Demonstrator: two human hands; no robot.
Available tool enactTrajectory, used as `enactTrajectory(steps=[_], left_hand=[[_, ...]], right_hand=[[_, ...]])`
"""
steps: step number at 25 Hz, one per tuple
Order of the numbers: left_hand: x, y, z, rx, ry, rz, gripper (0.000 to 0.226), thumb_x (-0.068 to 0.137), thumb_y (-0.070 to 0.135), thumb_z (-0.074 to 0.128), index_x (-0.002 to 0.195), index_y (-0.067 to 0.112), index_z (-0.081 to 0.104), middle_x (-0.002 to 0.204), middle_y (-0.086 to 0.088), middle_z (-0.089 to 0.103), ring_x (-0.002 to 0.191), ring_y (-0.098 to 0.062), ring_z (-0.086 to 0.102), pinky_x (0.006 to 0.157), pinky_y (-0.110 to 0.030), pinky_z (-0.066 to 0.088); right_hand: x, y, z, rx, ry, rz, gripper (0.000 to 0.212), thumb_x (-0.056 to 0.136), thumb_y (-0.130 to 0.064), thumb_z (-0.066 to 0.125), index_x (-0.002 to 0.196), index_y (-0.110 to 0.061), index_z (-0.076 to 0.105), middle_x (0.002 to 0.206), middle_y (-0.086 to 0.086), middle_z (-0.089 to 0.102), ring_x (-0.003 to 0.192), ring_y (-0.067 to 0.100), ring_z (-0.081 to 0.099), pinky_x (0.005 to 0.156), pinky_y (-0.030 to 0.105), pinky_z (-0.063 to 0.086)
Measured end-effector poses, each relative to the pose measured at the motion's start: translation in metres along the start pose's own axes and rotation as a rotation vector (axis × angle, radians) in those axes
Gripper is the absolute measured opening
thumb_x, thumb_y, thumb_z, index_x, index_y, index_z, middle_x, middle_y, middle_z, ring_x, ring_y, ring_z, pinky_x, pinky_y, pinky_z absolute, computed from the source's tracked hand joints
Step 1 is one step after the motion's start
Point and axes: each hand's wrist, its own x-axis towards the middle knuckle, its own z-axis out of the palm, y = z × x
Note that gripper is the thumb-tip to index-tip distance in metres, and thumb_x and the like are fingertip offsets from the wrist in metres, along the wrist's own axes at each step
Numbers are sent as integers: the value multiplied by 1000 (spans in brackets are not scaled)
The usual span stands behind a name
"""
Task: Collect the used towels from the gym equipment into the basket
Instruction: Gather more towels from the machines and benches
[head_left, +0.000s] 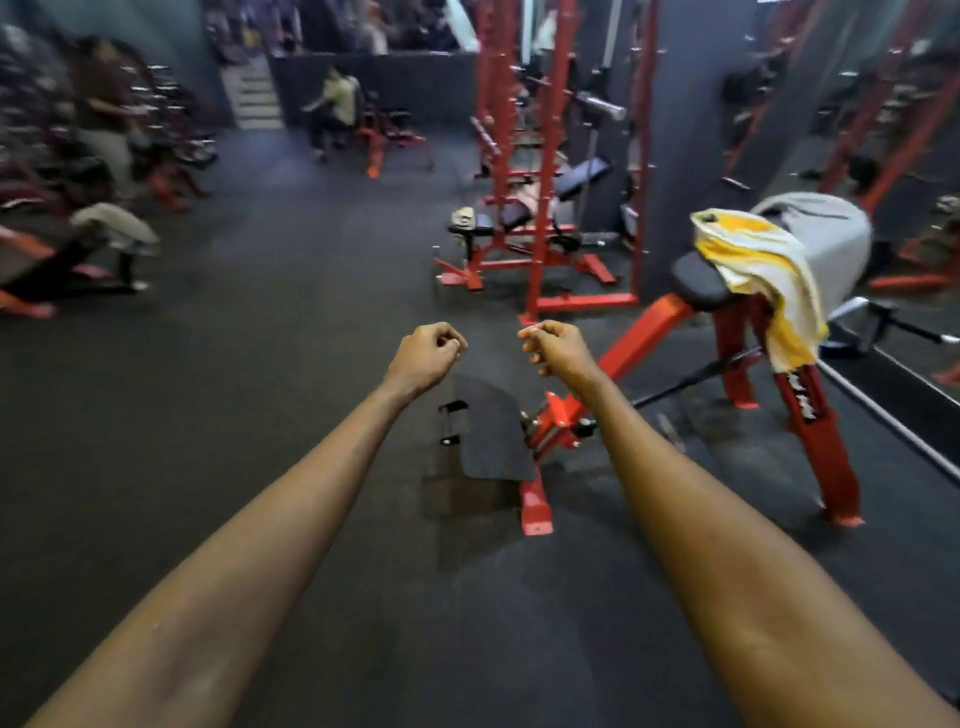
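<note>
1. Head view: both bare arms stretch forward over the dark gym floor (260, 415).
2. Left hand (426, 356) is curled into a loose fist, fingers together, holding nothing.
3. Right hand (558, 348) is likewise curled shut and empty, just beside the left without touching.
4. A yellow-and-white towel (763, 280) hangs over the padded top end of the red bench (810, 410), at the right.
5. A grey towel (836, 244) lies on the same pad, touching the yellow one.
6. A beige towel (117, 223) drapes a bench at the left edge.
7. No basket shows.
</note>
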Motion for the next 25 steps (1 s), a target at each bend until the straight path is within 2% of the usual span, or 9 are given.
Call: enactTrajectory(steps=[3, 6, 8, 11, 14, 18, 22, 25], left_hand=[[-12, -52, -66, -4, 150, -126, 22, 94, 14, 53, 94, 15, 76, 87, 1, 75, 87, -13, 68, 67, -14, 44], [-31, -95, -127, -1, 284, -232, 22, 95, 14, 54, 94, 15, 76, 88, -2, 77, 89, -12, 70, 67, -12, 45], [-44, -122, -173, 27, 394, -305, 22, 95, 17, 54, 91, 20, 75, 86, 2, 76, 89, -13, 71, 69, -17, 48], [-68, -157, -241, 27, 556, -415, 23, 95, 20, 53, 86, 25, 73, 85, 5, 77, 88, -15, 72, 80, -33, 57], [-94, -182, -298, 24, 707, -476, 24, 93, 17, 51, 85, 26, 72, 85, 5, 77, 86, -26, 72, 81, -43, 58], [-128, -224, -365, 31, 882, -548, 26, 94, 15, 51, 82, 27, 70, 81, 5, 76, 79, -18, 70, 83, -44, 58], [-157, -283, -410, 18, 940, -634, 25, 95, 14, 53, 81, 26, 70, 81, 4, 75, 86, -18, 71, 85, -42, 58], [-178, -340, -456, 4, 993, -693, 24, 95, 13, 54, 82, 26, 70, 83, 3, 75, 80, -15, 68, 86, -38, 57]], right_hand=[[21, -31, 85, -12, -164, -48, 21, 96, -10, 52, 83, -19, 66, 70, -2, 60, 54, 10, 49, 43, 17, 37], [38, -61, 169, -6, -307, -102, 19, 95, -13, 56, 82, -20, 68, 70, -2, 62, 55, 11, 51, 47, 21, 39], [46, -84, 225, -8, -420, -142, 19, 95, -15, 57, 81, -20, 69, 69, -3, 62, 55, 11, 52, 49, 23, 40], [48, -120, 302, 7, -579, -219, 16, 96, -14, 57, 87, -16, 69, 70, -3, 62, 56, 10, 51, 48, 23, 40], [45, -147, 367, 31, -685, -295, 15, 96, -15, 58, 97, -9, 72, 71, -2, 62, 57, 11, 52, 48, 24, 41], [33, -175, 456, 21, -838, -344, 18, 98, -16, 57, 98, -9, 73, 74, -1, 64, 61, 11, 54, 51, 25, 43], [21, -187, 552, -6, -923, -334, 19, 99, -15, 54, 97, -10, 73, 74, -1, 63, 60, 10, 54, 50, 23, 42], [9, -199, 640, -30, -981, -343, 19, 98, -17, 55, 94, -14, 74, 74, -3, 64, 61, 10, 54, 50, 22, 43]])
